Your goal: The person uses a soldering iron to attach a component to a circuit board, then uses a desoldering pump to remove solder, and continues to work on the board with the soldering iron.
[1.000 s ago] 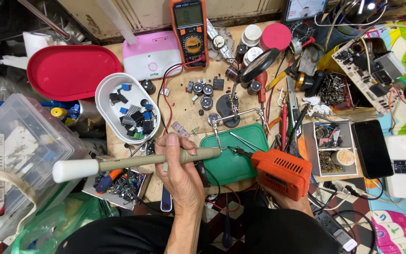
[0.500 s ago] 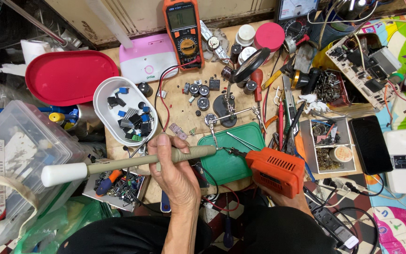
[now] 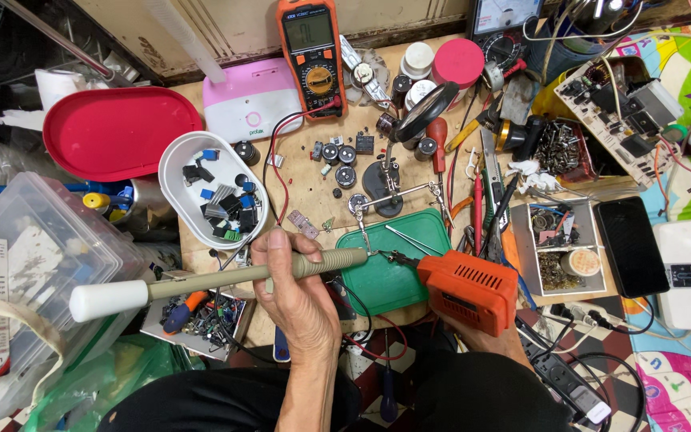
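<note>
Beige tool: I see my left hand point(image 3: 297, 292) wrapped around the desoldering pump point(image 3: 225, 276), near the workbench's front edge.
Orange tool: my right hand point(image 3: 485, 340) grips the soldering gun point(image 3: 469, 290).
Tips: both meet over the green tray point(image 3: 409, 240).
Behind: white parts bowl point(image 3: 177, 172).

Left hand point(image 3: 297, 292): grips beige desoldering pump point(image 3: 225, 276).
Right hand point(image 3: 485, 340): holds orange soldering gun point(image 3: 469, 290).
Beneath the tips: green lid point(image 3: 389, 276).

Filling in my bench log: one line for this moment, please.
left hand: grips beige desoldering pump | right hand: holds orange soldering gun | tips meet over green tray
</note>
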